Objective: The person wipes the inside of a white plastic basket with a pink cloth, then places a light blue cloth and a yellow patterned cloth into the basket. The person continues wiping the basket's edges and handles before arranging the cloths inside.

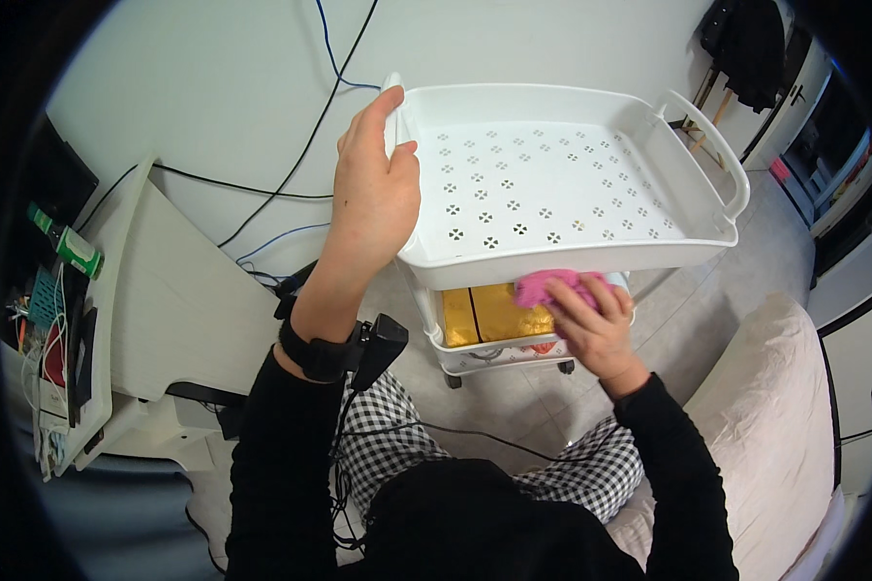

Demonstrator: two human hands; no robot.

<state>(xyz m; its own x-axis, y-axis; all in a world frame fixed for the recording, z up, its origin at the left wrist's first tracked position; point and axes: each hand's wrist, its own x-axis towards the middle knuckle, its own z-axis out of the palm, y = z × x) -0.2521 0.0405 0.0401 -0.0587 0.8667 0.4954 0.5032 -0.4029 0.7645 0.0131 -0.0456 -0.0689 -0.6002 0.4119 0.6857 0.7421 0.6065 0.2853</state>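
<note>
Before me stands a white plastic rolling cart [538, 174], its top tray pierced with small flower-shaped holes. My left hand [378, 178] grips the handle [394, 120] at the tray's left end. A bunched pink cloth [545, 287] is in my right hand [588, 319], held against or just below the near outer wall of the top tray; exact contact cannot be made out. Behind the cloth, a shiny gold box [501, 319] with a dark band lies on the shelf below, partly hidden. The lowest shelf [509, 359] holds a reddish item, mostly covered from sight.
To the left is a pale desk [182, 283] with a green bottle [76, 247] and clutter. A cushioned seat [763, 428] stands at the right. Black cable [479, 433] runs across my legs, and other cables hang along the wall. Dark clothing [752, 51] hangs at the back right.
</note>
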